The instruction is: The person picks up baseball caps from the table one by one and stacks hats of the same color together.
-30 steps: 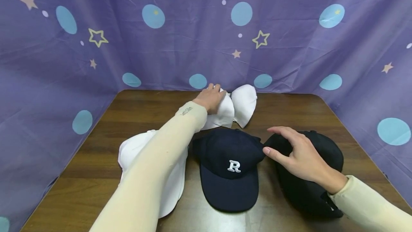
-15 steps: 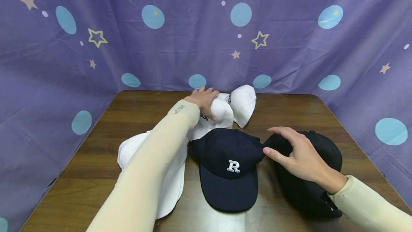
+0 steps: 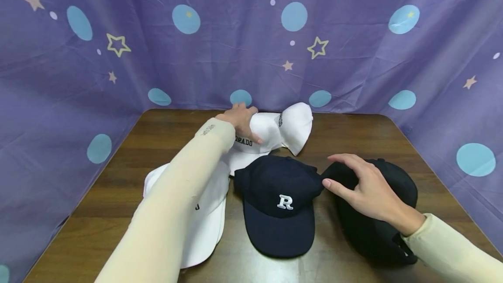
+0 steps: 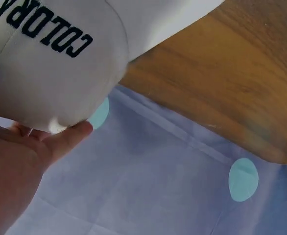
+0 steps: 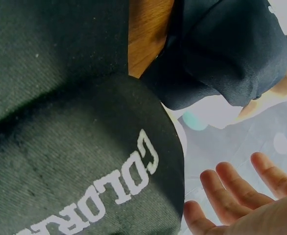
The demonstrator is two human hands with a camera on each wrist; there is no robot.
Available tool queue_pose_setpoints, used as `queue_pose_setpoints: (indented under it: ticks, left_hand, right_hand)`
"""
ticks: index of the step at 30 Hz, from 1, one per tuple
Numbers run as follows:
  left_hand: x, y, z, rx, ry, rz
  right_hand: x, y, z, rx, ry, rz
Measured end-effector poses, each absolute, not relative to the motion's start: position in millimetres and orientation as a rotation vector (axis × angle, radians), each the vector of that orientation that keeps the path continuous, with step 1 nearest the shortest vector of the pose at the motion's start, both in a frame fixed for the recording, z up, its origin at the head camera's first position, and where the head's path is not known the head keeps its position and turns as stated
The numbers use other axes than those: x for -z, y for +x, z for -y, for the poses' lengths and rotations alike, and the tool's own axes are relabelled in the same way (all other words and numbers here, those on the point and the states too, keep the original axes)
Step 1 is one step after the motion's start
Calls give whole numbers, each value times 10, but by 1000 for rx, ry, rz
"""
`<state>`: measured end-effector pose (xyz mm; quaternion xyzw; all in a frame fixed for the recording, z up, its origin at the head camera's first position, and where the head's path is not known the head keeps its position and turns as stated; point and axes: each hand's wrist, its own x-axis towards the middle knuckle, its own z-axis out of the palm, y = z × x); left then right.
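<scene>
My left hand (image 3: 240, 119) lies over the crown of a white baseball cap (image 3: 268, 128) at the back of the table, thumb in front and fingers behind. Dark "COLORADO" lettering shows on that cap, also large in the left wrist view, where fingers (image 4: 70, 139) meet the crown's edge. Over a black baseball cap (image 3: 387, 230) on the right, my right hand (image 3: 367, 189) is held with thumb and fingers apart, holding nothing. White lettering shows on this black cap (image 5: 60, 147) in the right wrist view. Between the hands sits a navy cap (image 3: 280, 230) with a white R.
Another white cap (image 3: 300, 125) leans at the back, right beside the gripped one. At the front left, a white cap (image 3: 206, 235) is partly hidden under my left sleeve. The wooden table (image 3: 118, 178) meets a purple curtain (image 3: 220, 64) behind it.
My left hand has shifted left and slightly nearer, bringing the white cap with it; its lettering and brim have come into sight. The right hand has stayed nearly still.
</scene>
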<state>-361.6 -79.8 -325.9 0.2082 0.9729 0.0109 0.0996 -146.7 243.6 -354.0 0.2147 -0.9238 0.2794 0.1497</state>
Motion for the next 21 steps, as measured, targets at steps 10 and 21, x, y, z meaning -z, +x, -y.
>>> queue_pose_setpoints:
  ticks: [10,21]
  left_hand:
    - [3070,-3564,944,-107,722,-3012]
    - [2784,-3415,1074,-176,721,-3152]
  right_hand:
    - [3531,-1464,-2444,-804,617,2640]
    - [3526,-1455,-2446,-810,623,2627]
